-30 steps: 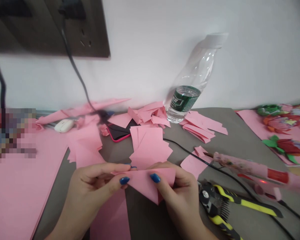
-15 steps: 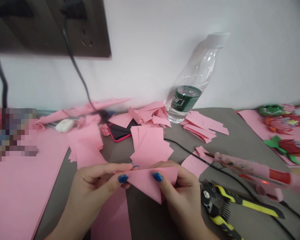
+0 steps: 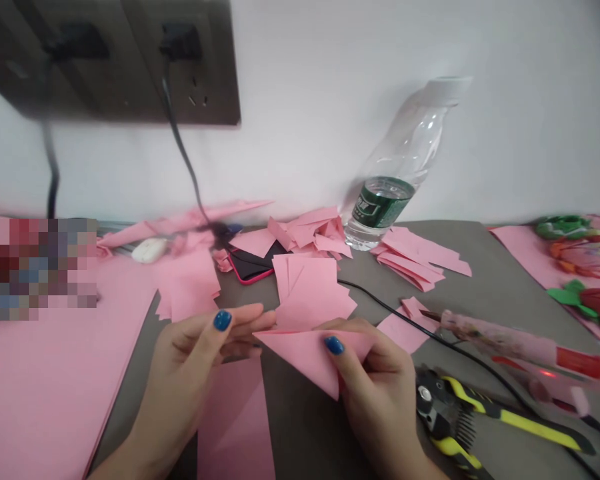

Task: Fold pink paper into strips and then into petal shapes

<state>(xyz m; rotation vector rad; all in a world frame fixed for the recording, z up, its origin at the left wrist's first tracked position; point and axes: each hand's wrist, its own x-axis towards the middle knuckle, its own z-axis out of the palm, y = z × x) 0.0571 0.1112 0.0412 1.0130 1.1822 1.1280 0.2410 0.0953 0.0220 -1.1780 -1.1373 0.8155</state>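
Note:
A folded piece of pink paper (image 3: 305, 357), shaped like a triangle with its point downward, is pinched between the thumb and fingers of my right hand (image 3: 375, 380). My left hand (image 3: 195, 360) is just left of the paper's corner, thumb raised and fingers apart, with nothing in it. Beneath my left hand lies a pink paper strip (image 3: 237, 427). A stack of pink paper squares (image 3: 310, 287) sits directly behind the folded piece.
Wire strippers (image 3: 447, 407) and a pink glue gun (image 3: 520, 340) with a glowing red light lie at right. A tilted water bottle (image 3: 390, 180) leans on the wall. Behind the squares is a phone (image 3: 250, 267). Large pink sheets (image 3: 45, 373) cover the left; paper flowers (image 3: 595, 303) lie far right.
My left thumb and fingers have let go of the paper's left corner and spread. My right hand keeps its pinch. The whole view has shifted, so things appear slightly further right.

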